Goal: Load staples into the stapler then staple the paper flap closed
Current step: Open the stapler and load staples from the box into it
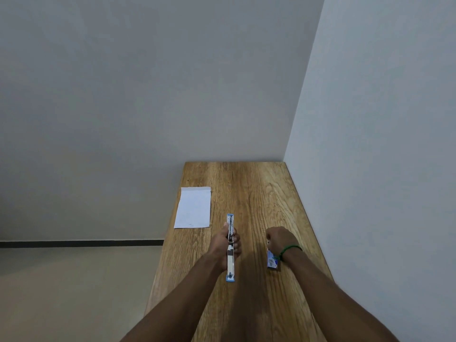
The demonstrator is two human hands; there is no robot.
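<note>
Gripping the stapler (230,265) mid-table, left hand (222,245) is holding it open for loading. Right hand (280,239) is curling by the staple box (272,261); can't tell if it's holding staples. Paper (193,208) is lying far left.

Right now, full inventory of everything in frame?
table: 1, wood-grain brown, room corner
paper: 1, white, table's left edge, fold at far end
stapler: 1, blue and metal, opened flat, mid-table
staple box: 1, blue-white, on table under right wrist
wristband: 1, green, right wrist
walls: 2, grey, behind and right
floor: 1, beige, left of table
left hand: 1, grips the stapler
right hand: 1, fisted by the box; contents hidden
</note>
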